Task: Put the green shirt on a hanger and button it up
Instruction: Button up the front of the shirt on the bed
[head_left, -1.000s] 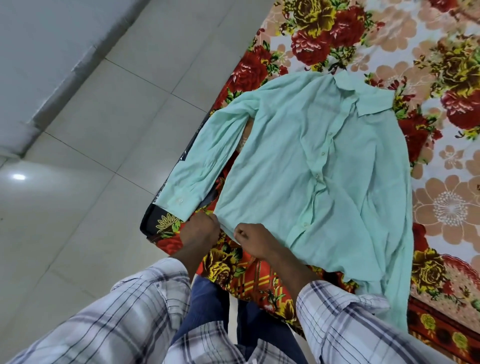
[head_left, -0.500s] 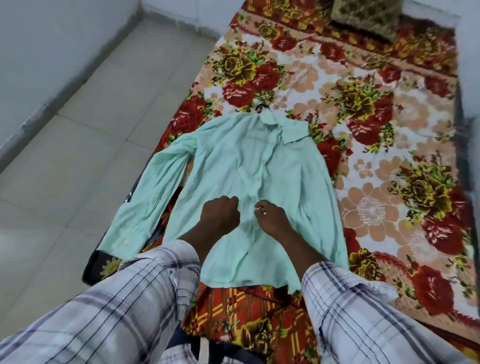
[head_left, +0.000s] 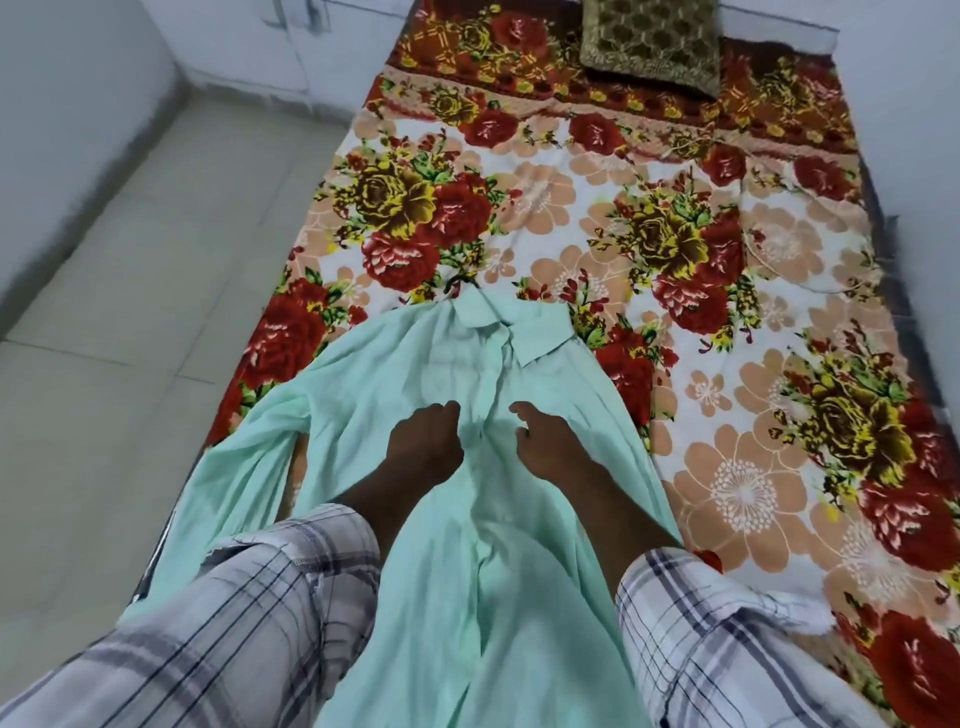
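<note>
The mint green shirt lies front-up on the bed, collar away from me, and its hem runs down toward my body. A small dark hook, apparently a hanger's, sticks out just above the collar; the rest of it is hidden inside the shirt. My left hand and my right hand sit side by side at mid-chest on the button placket. Curled fingers of each hand pinch a front edge of the shirt. The shirt's left sleeve trails off the bed's edge.
The floral bedsheet covers the bed. A brown patterned pillow lies at the far end. Tiled floor lies to the left and walls run along the left and right.
My hands have moved from the shirt's hem up the placket to mid-chest. The view has swung round and now looks straight along the bed.
</note>
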